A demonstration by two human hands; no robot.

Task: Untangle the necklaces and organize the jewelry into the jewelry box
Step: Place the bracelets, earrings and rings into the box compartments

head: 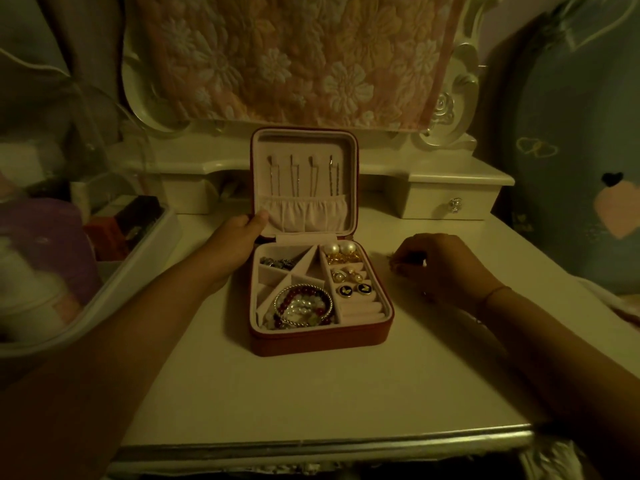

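A red jewelry box (320, 341) stands open on the white dressing table (311, 393). Its upright lid (306, 143) has several thin necklaces (304, 174) hanging from hooks into a gathered pocket. The base holds beaded bracelets (301, 306) at the front left, a dark piece (277, 263) at the back left, pearl earrings (339, 249) and small studs (353, 289) on the right. My left hand (239, 240) grips the lid's lower left edge, thumb on the lining. My right hand (436, 268) rests on the table right of the box, fingers curled; whether it holds anything is hidden.
A white tray (114, 289) with bottles and small boxes sits at the left. A small drawer unit (450, 199) and the carved mirror frame (453, 98), draped with a floral cloth, stand behind the box. A blue cushion (581, 168) leans at the right.
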